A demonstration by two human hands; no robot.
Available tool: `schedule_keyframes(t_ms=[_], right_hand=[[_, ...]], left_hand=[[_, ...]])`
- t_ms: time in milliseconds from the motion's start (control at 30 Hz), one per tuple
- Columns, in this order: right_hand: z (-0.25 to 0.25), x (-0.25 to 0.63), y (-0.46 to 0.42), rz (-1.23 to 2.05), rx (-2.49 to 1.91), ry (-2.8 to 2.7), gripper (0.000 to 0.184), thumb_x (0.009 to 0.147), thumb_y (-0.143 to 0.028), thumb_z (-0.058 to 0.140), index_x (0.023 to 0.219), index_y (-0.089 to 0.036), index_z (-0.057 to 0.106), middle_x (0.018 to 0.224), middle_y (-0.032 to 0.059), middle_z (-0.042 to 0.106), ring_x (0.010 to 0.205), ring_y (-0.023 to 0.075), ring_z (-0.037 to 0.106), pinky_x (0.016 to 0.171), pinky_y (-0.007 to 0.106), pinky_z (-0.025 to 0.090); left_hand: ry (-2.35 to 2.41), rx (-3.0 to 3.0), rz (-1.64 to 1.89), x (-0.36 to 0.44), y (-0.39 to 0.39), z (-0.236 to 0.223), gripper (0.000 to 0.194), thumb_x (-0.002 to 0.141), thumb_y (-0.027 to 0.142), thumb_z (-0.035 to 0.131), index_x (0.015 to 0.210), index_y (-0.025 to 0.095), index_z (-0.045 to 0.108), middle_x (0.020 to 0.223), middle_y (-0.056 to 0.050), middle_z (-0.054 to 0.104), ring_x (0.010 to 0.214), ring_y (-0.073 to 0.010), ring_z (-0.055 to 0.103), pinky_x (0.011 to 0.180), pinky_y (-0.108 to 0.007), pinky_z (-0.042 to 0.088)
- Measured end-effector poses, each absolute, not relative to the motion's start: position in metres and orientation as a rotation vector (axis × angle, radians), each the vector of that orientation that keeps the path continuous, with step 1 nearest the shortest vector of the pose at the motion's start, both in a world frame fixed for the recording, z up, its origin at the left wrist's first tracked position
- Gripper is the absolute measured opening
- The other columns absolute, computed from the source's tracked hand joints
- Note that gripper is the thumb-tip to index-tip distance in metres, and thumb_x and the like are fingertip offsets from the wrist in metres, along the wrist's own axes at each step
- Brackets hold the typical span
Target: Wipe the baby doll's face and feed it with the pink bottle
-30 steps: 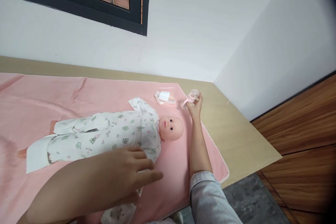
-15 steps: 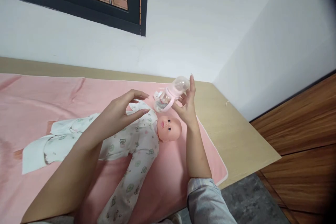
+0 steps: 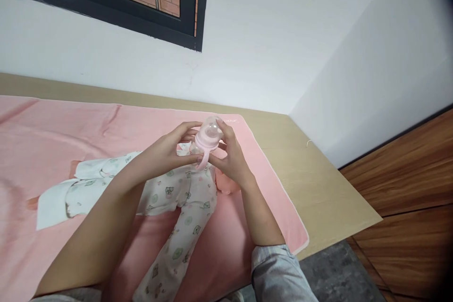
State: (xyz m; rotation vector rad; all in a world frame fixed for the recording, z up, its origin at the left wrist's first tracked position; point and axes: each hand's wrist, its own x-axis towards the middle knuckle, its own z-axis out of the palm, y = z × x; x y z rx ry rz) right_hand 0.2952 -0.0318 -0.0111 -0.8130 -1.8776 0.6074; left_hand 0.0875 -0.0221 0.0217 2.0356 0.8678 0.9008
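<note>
A: Step in hand?
B: A two-handed hold, as I judge it. Bottle [image 3: 207, 139] tilted, in front of the doll [image 3: 198, 188]; contact, cannot tell. Left hand [image 3: 168, 153] curled round the lower end; right hand [image 3: 231, 155] closed about the cover [image 3: 213, 126].
A: Next move?
B: Calls for firm grip, both ends, I'd judge.

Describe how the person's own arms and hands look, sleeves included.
The left hand and right hand are ungloved, with no rings or watch visible. The right sleeve is pale blue-grey, denim-like, with a banded cuff below the elbow; the left sleeve shows only as a greyish edge.
</note>
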Motion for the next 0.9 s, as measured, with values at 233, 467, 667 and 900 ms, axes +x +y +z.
schedule_keyframes(t_ms=[233,467,667,900], right_hand=[[-0.014,0.289,-0.033,0.57,-0.808,-1.922,0.074,0.084,-0.044,0.072,0.148,-0.043,0.035,0.15,0.0057,0.041,0.14,0.0241,0.042,0.108,0.045,0.051],[-0.014,0.287,-0.034,0.655,-0.8,-1.89,0.08,0.084,-0.044,0.072,0.151,-0.042,0.029,0.153,0.0067,0.038,0.139,0.0245,0.044,0.107,0.046,0.052],[-0.006,0.298,-0.039,0.771,-0.704,-1.949,0.077,0.085,-0.041,0.071,0.15,-0.04,0.03,0.158,0.005,0.032,0.143,0.0239,0.041,0.115,0.048,0.044],[-0.002,0.295,-0.04,0.68,-0.672,-1.798,0.047,0.09,-0.037,0.066,0.133,-0.034,0.047,0.136,0.0039,0.054,0.131,0.0198,0.052,0.115,0.044,0.044]], left_hand=[[0.786,2.171,0.724,0.077,-0.017,0.022,0.064,0.089,0.041,0.068,0.146,0.029,0.042,0.149,-0.005,0.047,0.133,-0.029,0.049,0.107,-0.039,0.048],[0.864,2.153,0.757,0.086,-0.017,0.019,0.064,0.084,0.032,0.068,0.143,0.025,0.044,0.144,-0.005,0.052,0.122,-0.0284,0.057,0.092,-0.034,0.053],[0.963,2.196,0.789,0.087,-0.018,0.019,0.058,0.08,0.027,0.068,0.136,0.026,0.052,0.135,-0.001,0.059,0.119,-0.0249,0.059,0.094,-0.031,0.05],[1.052,2.269,0.744,0.086,-0.022,0.022,0.055,0.078,0.025,0.064,0.133,0.027,0.056,0.124,0.002,0.066,0.106,-0.0225,0.064,0.082,-0.027,0.051]])
